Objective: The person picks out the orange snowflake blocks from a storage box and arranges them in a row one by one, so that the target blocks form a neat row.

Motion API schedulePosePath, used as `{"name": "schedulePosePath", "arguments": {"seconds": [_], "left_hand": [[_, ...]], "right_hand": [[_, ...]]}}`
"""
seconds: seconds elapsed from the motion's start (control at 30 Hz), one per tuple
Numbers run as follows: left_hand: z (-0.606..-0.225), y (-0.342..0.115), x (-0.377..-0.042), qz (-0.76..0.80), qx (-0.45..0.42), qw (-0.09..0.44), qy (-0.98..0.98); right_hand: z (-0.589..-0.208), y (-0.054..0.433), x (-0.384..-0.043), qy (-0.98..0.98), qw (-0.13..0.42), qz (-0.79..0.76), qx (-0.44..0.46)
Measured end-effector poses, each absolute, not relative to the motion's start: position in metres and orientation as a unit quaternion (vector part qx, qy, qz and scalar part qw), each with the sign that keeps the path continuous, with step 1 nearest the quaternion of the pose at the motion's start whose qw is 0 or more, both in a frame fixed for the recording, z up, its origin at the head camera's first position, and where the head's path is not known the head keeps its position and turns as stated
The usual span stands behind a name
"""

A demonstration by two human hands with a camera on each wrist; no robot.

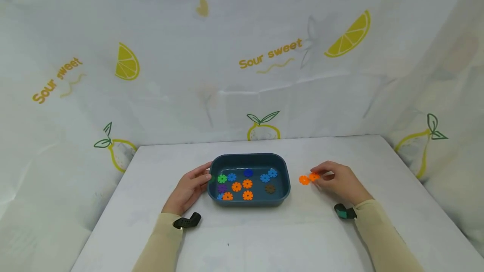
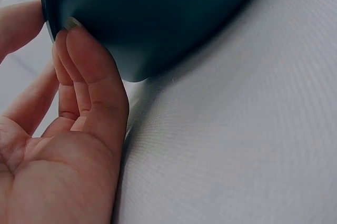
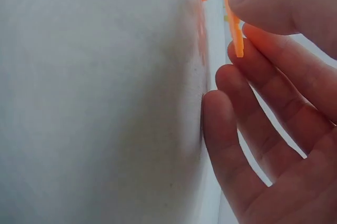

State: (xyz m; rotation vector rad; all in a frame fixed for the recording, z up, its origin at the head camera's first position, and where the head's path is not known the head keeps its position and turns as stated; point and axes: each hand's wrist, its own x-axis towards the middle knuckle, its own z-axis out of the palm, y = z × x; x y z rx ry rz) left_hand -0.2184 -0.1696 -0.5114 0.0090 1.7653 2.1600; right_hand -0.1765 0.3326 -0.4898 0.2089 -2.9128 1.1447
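Note:
My left hand [image 1: 188, 189] holds the left end of a dark blue-green tray [image 1: 249, 202]. In the left wrist view its bent fingers [image 2: 92, 66] press the tray's outer wall [image 2: 158, 18]. Inside the tray lie several flower-shaped plastic discs, among them a green disc [image 1: 222, 178], a purple disc [image 1: 222, 188], an orange disc [image 1: 247, 195] and a brown disc [image 1: 270, 189]. To the right of the tray, my right hand [image 1: 338, 181] pinches an orange flower-shaped disc [image 3: 235, 26] between thumb and fingertips. A second orange disc [image 1: 304, 180] is just left of it.
A white tabletop [image 1: 264, 242] spreads around the tray. Behind it hangs a pale curtain [image 1: 181, 83] printed with lemons and lettering. Each wrist carries a dark band, the left band [image 1: 187, 221] close to the table and the right band [image 1: 345, 212] likewise.

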Motion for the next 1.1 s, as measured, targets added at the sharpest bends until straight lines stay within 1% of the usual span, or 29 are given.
{"name": "schedulePosePath", "arguments": {"seconds": [0.4,0.87,1.1], "left_hand": [[-0.51,-0.172,-0.22,0.766,0.0,0.176,0.619],[-0.51,-0.177,-0.219,0.766,0.007,0.173,0.619],[-0.512,-0.169,-0.22,0.766,0.014,0.172,0.619]], "right_hand": [[-0.483,0.328,-0.177,-0.932,-0.008,0.357,0.068],[-0.485,0.325,-0.182,-0.934,-0.019,0.349,0.076],[-0.475,0.328,-0.178,-0.931,-0.019,0.356,0.076]]}}
